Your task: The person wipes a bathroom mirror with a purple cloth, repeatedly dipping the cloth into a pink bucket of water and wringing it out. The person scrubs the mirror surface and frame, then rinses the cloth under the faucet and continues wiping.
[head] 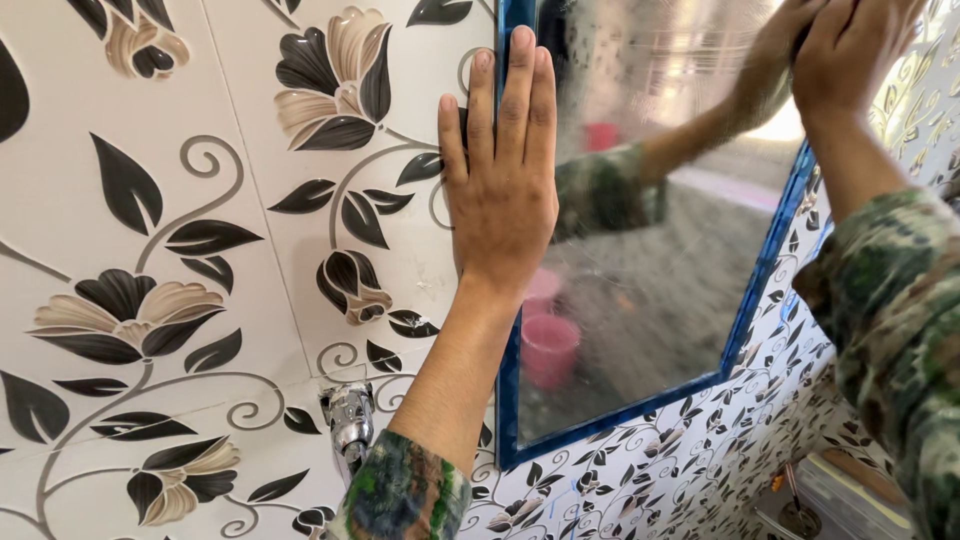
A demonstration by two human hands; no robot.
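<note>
A mirror (pixel 650 300) with a blue frame (pixel 610 418) hangs on a tiled wall and its glass looks smeared and cloudy. My left hand (pixel 500 170) lies flat with fingers together against the mirror's left frame edge. My right hand (pixel 850 45) presses on the glass at the top right, meeting its own reflection; whether it holds a cloth is hidden. Both arms wear camouflage sleeves.
White wall tiles (pixel 200 250) with black and beige flower patterns surround the mirror. A chrome tap (pixel 350 420) sticks out of the wall below left. The glass reflects a pink bucket (pixel 550 345). A drain and ledge (pixel 810 500) lie at the bottom right.
</note>
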